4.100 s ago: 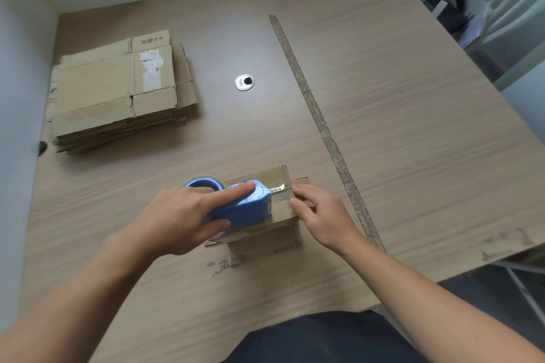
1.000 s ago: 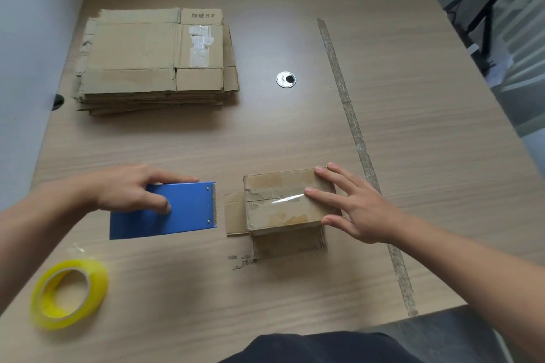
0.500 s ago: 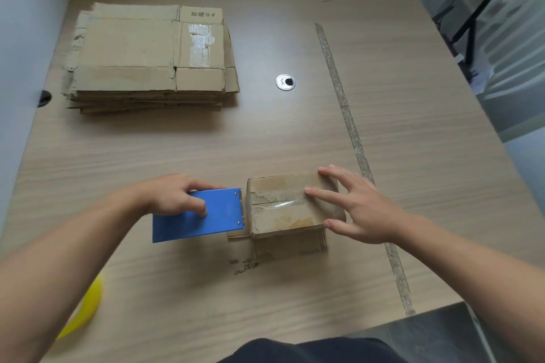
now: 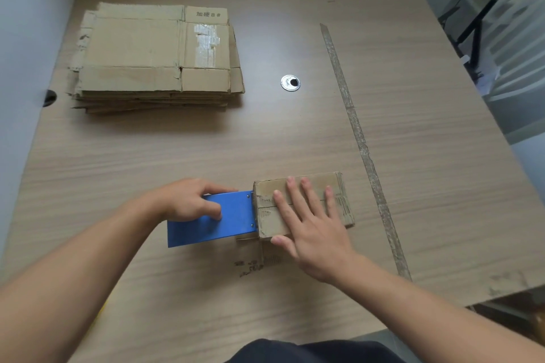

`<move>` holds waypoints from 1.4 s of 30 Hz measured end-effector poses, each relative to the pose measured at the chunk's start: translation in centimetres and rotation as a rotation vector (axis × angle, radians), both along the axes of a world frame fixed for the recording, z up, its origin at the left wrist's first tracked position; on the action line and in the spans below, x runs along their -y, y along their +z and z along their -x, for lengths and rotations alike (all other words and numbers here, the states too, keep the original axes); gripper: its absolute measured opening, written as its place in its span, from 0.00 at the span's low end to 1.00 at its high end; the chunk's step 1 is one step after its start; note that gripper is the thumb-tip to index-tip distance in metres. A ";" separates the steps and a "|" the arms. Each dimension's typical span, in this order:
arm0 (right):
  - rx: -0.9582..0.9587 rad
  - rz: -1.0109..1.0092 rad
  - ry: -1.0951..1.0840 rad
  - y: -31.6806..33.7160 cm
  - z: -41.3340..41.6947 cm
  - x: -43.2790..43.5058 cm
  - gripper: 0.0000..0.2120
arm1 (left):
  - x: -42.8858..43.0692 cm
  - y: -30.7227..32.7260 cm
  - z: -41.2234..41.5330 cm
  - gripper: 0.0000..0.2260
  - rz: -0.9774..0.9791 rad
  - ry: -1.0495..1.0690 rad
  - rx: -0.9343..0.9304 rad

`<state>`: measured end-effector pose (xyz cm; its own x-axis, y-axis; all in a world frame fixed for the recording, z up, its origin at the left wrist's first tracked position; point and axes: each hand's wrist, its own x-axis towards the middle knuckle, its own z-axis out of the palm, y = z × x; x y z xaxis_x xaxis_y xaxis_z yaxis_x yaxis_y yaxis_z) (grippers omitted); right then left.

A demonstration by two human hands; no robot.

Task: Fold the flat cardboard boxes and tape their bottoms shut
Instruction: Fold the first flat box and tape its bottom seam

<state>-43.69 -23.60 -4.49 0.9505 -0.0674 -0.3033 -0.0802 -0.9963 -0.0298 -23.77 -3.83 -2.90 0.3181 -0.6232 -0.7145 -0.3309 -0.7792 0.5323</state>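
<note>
So you're on the taping step here, not the folding. The folded box (image 4: 339, 184) sits bottom-up on the tabletop (image 4: 265, 141), right under your right hand (image 4: 312, 227). That hand is flat with the fingers straight and spread, pressing down across the seam where the two flaps meet, thumb hooked over the near edge. Your left hand (image 4: 191, 200) has its fingers curled on the blue tape cutter (image 4: 233, 221), and the cutter's toothed edge butts right up against the end of the box nearest that hand.

I honestly can't tell whether there's clear tape over the seam, since it doesn't show up from this angle. From how the cutter is parked at the box's end, I'd guess you're finishing off a strip.

What the next move needs, IMO:
- Firm downward pressure from the right hand so the box doesn't slide away from the cutter.
- A clean tear against the teeth, then the loose tail rubbed down over the box's end wall.

After that it's on to the next blank. The stack of flat boxes (image 4: 156, 59) is well beyond your left hand, so plenty to go.
</note>
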 end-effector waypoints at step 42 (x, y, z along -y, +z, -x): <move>0.235 -0.127 0.004 0.6 -0.5 1.7 0.34 | -1.8 1.3 8.3 0.30 -0.015 0.463 0.549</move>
